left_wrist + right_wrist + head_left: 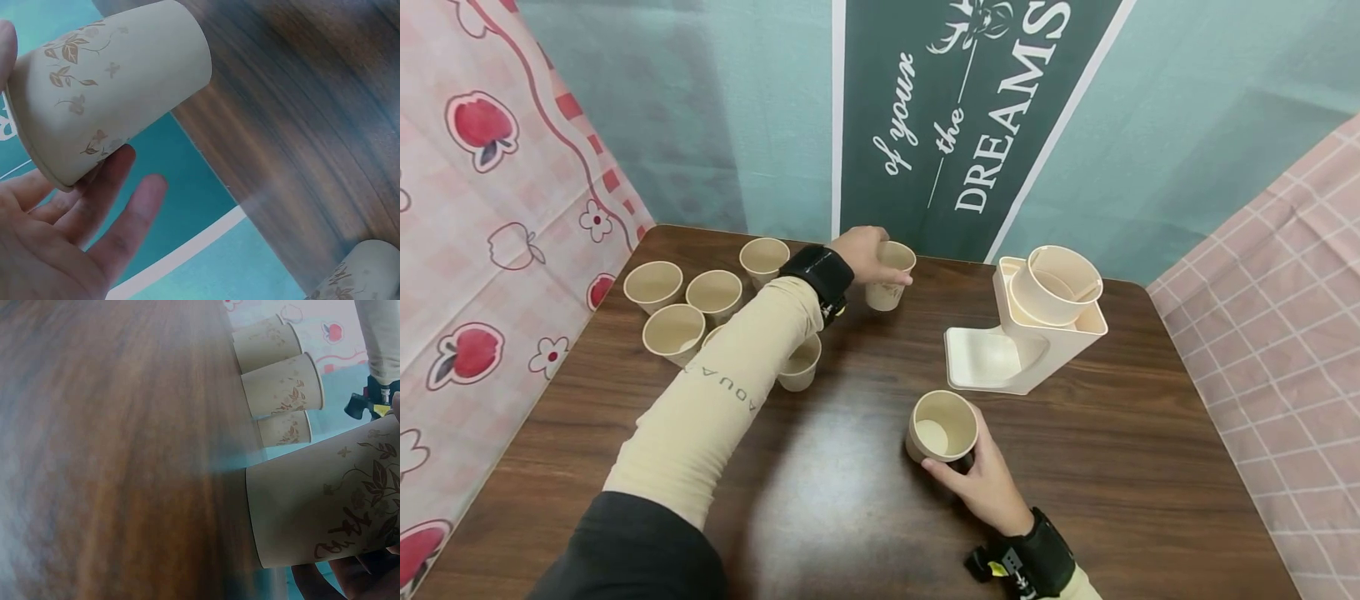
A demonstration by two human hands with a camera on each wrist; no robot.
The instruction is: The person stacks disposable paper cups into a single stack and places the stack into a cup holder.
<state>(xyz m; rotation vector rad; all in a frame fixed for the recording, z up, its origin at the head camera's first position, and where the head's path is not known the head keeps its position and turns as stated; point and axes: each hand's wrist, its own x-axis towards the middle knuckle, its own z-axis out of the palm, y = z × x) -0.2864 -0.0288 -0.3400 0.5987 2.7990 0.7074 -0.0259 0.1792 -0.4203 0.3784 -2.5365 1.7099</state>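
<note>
**Far cup (pixel 882 297) in my left grip (pixel 865 254), near cup (pixel 942 425) in my right grip (pixel 985 487)**

The far cup is upright by the back edge of the surface (pixel 842 508), mouth up; the near cup is closer to me and a little to its right, mouth up too. So the line from one to the other runs on a slant toward me. My left grip comes at the far cup from the left, high up by the rim, thumb on one side and fingers on the other, spread only as wide as the cup it has hold of. My right grip curls round the near cup from the right, thumb on the side toward me. Whether either base touches the surface, I cannot tell.

Just beyond the near cup, on its right, sits a cream stand (pixel 1048 354) with a round piece in its top. To the left is a group of cups (pixel 674 331), partly hidden by my left sleeve (pixel 715 400). The surface is dark and wood-grained, with a glare patch in front of me. Teal cloth (pixel 775 125) hangs behind it; a pink apple-print cloth (pixel 482 250) borders the left, a pink checked one (pixel 1300 333) the right.
</note>
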